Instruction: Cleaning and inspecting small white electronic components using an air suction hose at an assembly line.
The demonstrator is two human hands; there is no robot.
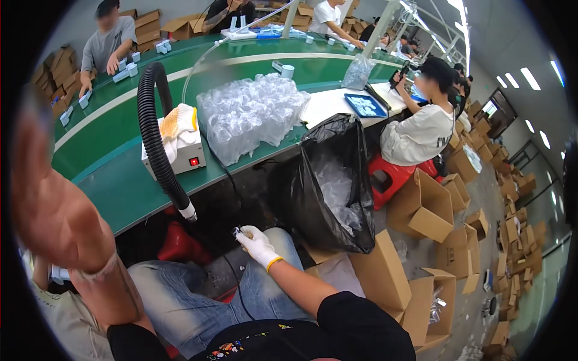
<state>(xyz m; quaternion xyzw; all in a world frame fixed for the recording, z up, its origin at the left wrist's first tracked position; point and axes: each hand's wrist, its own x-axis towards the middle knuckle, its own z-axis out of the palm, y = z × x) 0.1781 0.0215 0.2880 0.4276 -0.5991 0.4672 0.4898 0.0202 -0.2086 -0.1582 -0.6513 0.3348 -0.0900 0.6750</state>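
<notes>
My left hand (54, 204) is bare and raised close to the camera at the left edge. It is blurred, with a finger stretched upward and nothing visible in it. My right hand (258, 245), in a white knit glove with a yellow cuff, is above my right thigh. Its fingers are closed on a small dark, shiny piece (236, 232), too small to name. Ahead of the hands, a black corrugated hose (147, 108) bends down from a white box unit (191, 150) with a lit red switch. A white and yellow glove (179, 127) lies on that unit.
Clear plastic cups (250, 111) are stacked on the green workbench (120, 198). A black bag (313, 186) of clear plastic hangs at its edge. A co-worker (418, 129) sits at right on a red stool (391, 180). Open cartons (421, 204) crowd the floor.
</notes>
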